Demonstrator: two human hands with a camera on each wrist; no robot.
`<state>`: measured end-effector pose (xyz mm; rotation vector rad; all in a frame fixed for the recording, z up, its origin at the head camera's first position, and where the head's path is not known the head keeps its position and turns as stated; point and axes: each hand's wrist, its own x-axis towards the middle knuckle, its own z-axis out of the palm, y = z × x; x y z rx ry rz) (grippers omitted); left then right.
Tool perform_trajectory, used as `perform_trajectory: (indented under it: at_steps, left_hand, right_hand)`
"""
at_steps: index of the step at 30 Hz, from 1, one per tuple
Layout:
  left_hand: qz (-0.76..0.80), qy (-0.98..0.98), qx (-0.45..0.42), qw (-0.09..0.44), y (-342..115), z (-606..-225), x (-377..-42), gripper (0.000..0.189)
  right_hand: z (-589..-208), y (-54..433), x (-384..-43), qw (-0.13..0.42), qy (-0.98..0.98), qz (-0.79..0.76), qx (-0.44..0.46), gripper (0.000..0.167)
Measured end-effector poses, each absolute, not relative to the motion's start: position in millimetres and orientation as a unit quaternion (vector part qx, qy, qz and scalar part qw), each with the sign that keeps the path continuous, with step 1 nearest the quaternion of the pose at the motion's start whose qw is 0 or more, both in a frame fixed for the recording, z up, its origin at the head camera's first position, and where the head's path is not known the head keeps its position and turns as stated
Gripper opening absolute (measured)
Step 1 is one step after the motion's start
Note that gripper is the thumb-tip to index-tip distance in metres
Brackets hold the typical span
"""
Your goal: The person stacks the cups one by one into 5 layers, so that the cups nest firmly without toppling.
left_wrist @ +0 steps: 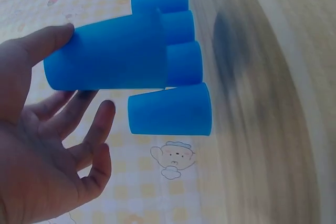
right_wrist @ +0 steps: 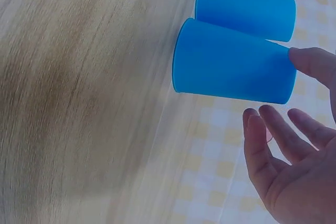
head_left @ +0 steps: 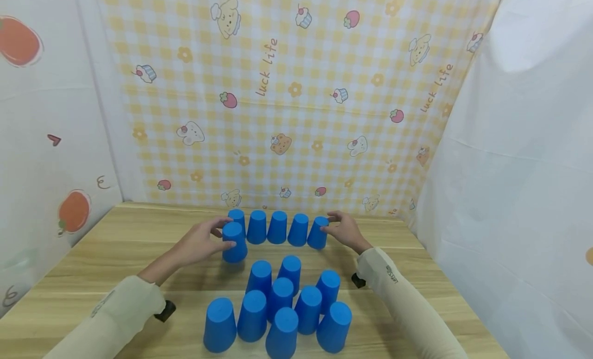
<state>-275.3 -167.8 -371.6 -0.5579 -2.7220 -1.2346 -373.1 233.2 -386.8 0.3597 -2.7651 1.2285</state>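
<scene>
My left hand (head_left: 202, 240) pinches an upside-down blue cup (head_left: 234, 243) between thumb and fingers near its closed end. A shadow on the table below shows that this cup is lifted. Behind it runs a back row of upside-down blue cups, its leftmost cup (left_wrist: 170, 110) just beyond the held one. By the row's rightmost cup (right_wrist: 233, 62), my right hand (head_left: 345, 229) has its thumb at the edge of the closed end. In the right wrist view, the other fingers (right_wrist: 283, 135) are loosely bent and apart from that cup.
Nearer on the wooden table (head_left: 185, 302) stands a cluster of several upside-down blue cups, with one front cup (head_left: 282, 333) close to the bottom of the view. A checked cloth (head_left: 296, 122) hangs behind the table, with white cloth (head_left: 519, 174) at the right side.
</scene>
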Motion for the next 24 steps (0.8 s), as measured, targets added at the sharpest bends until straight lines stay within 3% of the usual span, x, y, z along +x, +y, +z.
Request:
perform_trajectory:
  at_steps: [11, 24]
  left_hand:
    - [-0.446, -0.879, -0.142, 0.088, -157.0, -359.4, -286.8, 0.063]
    - [-0.457, -0.873, -0.141, 0.098, -149.1, -355.0, -302.9, 0.059]
  right_hand:
    - [-371.5, 227.7, -360.7, 0.073, -0.900, 0.420, 0.096, 0.060]
    - [-356.5, 210.1, -335.6, 0.065, -0.905, 0.389, 0.159, 0.042]
